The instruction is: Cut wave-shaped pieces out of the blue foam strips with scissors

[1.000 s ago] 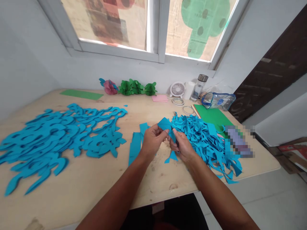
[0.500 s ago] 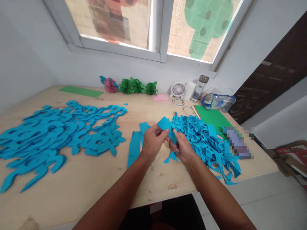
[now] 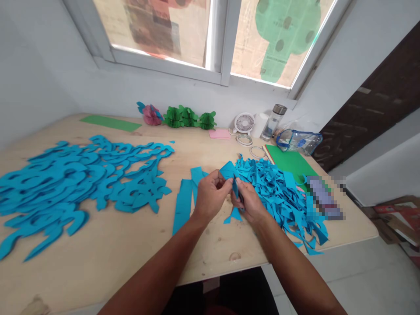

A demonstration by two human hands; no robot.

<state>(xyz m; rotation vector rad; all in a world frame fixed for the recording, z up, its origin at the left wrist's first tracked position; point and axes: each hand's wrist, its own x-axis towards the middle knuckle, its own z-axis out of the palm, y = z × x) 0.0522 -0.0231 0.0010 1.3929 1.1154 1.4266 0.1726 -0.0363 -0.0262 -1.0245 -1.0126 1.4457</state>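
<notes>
Dozens of blue cutouts (image 3: 70, 175) spread in an overlapping heap at nine o'clock from where our hands meet, on the wooden tabletop (image 3: 131, 245). Beyond them, at ten o'clock, lies a green strip (image 3: 111, 123), and between ten and eleven stands a pink paper ball (image 3: 151, 115) with blue bits on it. Two flat blue strips (image 3: 183, 203) lie just beside us at eight o'clock, with green paper balls (image 3: 188, 117) in a row at eleven.

Our left hand (image 3: 211, 194) is above the near middle of the tabletop, its fingers pinching a blue piece (image 3: 227, 169) that points towards twelve. A few loose offcuts (image 3: 234, 214) lie below at six. Our right hand (image 3: 248, 200) has its fingers curled round a dark tool, probably scissors (image 3: 242, 198), though the grip hides most of it; its tip meets the paper.

Between twelve and one stands a small white fan (image 3: 244, 123), with a clear bottle (image 3: 274, 123) at one. Blue scraps (image 3: 275, 192) pile up at three, near our right hand, green sheets (image 3: 292, 162) lie past them towards two, and a clear pouch (image 3: 300, 142) with blue edging sits at two.
</notes>
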